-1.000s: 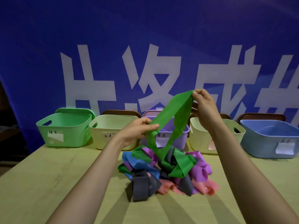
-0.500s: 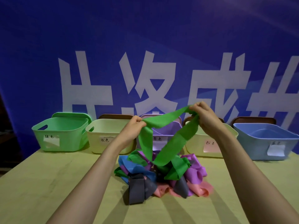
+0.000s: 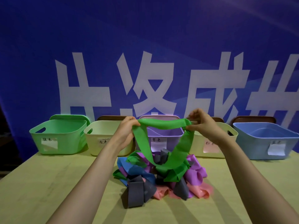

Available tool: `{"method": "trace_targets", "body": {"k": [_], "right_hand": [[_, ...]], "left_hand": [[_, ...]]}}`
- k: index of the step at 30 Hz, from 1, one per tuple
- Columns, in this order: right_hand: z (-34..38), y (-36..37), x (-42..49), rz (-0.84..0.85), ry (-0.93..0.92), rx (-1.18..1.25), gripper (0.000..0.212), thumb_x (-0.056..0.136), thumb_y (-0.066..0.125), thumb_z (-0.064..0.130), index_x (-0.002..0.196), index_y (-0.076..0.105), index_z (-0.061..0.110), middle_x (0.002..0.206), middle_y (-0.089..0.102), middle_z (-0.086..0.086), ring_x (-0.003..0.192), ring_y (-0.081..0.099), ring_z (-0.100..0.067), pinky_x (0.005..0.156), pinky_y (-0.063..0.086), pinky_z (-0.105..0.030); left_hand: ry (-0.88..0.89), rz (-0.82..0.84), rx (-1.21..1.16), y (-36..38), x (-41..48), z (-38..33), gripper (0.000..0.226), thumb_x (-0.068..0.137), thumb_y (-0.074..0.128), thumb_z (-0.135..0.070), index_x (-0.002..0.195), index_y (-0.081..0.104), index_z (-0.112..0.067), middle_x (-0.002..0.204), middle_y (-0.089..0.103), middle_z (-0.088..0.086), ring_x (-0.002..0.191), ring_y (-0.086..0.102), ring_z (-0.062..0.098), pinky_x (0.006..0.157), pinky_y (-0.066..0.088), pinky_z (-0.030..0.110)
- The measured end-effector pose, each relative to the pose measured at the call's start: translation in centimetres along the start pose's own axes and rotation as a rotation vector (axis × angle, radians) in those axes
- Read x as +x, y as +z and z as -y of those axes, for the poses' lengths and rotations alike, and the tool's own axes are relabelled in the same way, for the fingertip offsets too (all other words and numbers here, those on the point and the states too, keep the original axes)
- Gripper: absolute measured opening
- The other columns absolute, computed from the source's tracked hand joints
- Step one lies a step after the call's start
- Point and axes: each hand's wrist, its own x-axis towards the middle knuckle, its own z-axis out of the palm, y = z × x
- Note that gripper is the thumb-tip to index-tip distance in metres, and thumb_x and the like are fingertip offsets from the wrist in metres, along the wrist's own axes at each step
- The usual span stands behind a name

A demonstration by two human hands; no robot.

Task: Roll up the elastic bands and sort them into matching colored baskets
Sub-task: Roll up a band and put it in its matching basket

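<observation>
Fingers [image 3: 129, 122] of our left hand [image 3: 125, 135] and right hand [image 3: 202, 125] pinch the flat green elastic band [image 3: 161, 125] taut above the mixed-colour band pile [image 3: 161, 175], presumably to straighten it for rolling.

We see the scene through a single wide-angle camera worn on the head, facing forward and tilted a little down over the table [image 3: 40, 183]. It sits close: the left forearm [image 3: 97, 168] and right forearm [image 3: 242, 168] run in from the bottom corners toward mid-frame. The row of baskets [image 3: 64, 139] crosses the middle of the frame at the table's far edge, and the banner [image 3: 145, 29] behind fills the whole upper half. The table's left edge slants steeply in the lower left.
</observation>
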Motion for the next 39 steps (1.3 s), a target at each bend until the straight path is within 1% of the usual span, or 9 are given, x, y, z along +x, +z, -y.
{"method": "trace_targets", "body": {"k": [6,9,13,17,21,28,30,35,39], "right_hand": [[-1.0,0.9,1.2,-0.317,-0.130,-0.435,0.026,0.082,0.066,-0.001,0.106,0.064,0.009,0.102,0.060,-0.007,0.084,0.052,-0.018,0.074,0.042,-0.028],[-1.5,1.0,1.4,-0.336,-0.094,-0.371,0.018,0.085,0.059,-0.003,0.095,0.063,0.011,0.096,0.063,-0.009,0.082,0.061,-0.026,0.072,0.055,-0.043],[-1.0,1.0,0.9,-0.260,0.035,-0.078,0.020,0.094,0.046,-0.005,0.101,0.057,0.010,0.095,0.059,-0.005,0.059,0.062,-0.018,0.049,0.052,-0.024],[-0.8,1.1,0.6,-0.155,0.079,0.303,0.015,0.097,0.047,0.003,0.099,0.060,0.011,0.098,0.066,-0.011,0.077,0.068,-0.019,0.065,0.057,-0.023],[-1.3,0.9,0.8,-0.152,0.074,0.277,0.011,0.091,0.059,0.004,0.102,0.062,0.007,0.106,0.065,-0.016,0.092,0.064,-0.024,0.083,0.055,-0.033],[-1.7,2.2,-0.3,0.474,0.074,-0.278,0.058,0.082,0.064,-0.009,0.131,0.052,0.020,0.127,0.052,0.006,0.104,0.063,-0.020,0.087,0.054,-0.031],[-0.8,3.0,-0.7,0.335,-0.008,-0.412,0.046,0.086,0.063,-0.001,0.128,0.056,0.016,0.125,0.056,0.005,0.096,0.062,-0.017,0.080,0.053,-0.027],[3.6,4.3,-2.2,-0.034,-0.165,0.226,0.015,0.094,0.058,0.021,0.107,0.061,0.013,0.101,0.067,-0.005,0.087,0.066,-0.016,0.073,0.055,-0.023],[6.2,3.8,-1.9,-0.266,-0.370,-0.066,0.031,0.084,0.071,0.026,0.110,0.054,0.021,0.093,0.054,-0.002,0.079,0.055,-0.012,0.071,0.049,-0.021]], "left_hand": [[0.101,-0.062,0.256,0.3,0.3,0.7,0.024,0.088,0.044,0.006,0.076,0.037,-0.013,0.068,0.049,0.009,0.063,0.050,0.021,0.064,0.040,0.031],[0.107,-0.013,0.360,-0.3,0.4,1.2,0.025,0.085,0.049,0.004,0.075,0.035,-0.015,0.068,0.038,0.004,0.063,0.035,0.018,0.060,0.030,0.029],[0.021,0.126,0.384,-0.7,0.2,1.5,0.023,0.084,0.065,-0.015,0.097,0.046,-0.015,0.092,0.045,0.001,0.081,0.045,0.013,0.071,0.036,0.026],[-0.067,0.177,0.470,-1.0,0.2,2.0,0.006,0.095,0.054,-0.009,0.100,0.056,-0.011,0.095,0.056,0.002,0.086,0.052,0.012,0.073,0.040,0.018],[-0.113,0.310,0.291,-1.1,-0.4,2.3,0.006,0.093,0.056,-0.003,0.090,0.061,-0.005,0.082,0.062,0.006,0.066,0.061,0.008,0.061,0.049,0.015],[0.036,0.167,0.013,2.3,-0.6,-0.6,0.024,0.090,0.059,-0.004,0.114,0.062,-0.003,0.095,0.069,0.003,0.084,0.065,0.010,0.076,0.051,0.019],[0.074,0.170,-0.004,3.1,-1.1,-1.0,0.028,0.088,0.059,0.004,0.116,0.060,-0.004,0.097,0.069,0.003,0.087,0.065,0.011,0.079,0.053,0.020],[0.226,0.102,0.052,4.5,-2.0,-1.5,0.019,0.086,0.064,0.002,0.101,0.066,-0.011,0.095,0.068,0.006,0.090,0.064,0.021,0.085,0.054,0.033],[0.345,0.106,0.075,5.3,-2.6,-3.7,0.013,0.085,0.067,0.000,0.092,0.067,-0.011,0.084,0.069,0.002,0.079,0.067,0.015,0.074,0.057,0.024]]}}
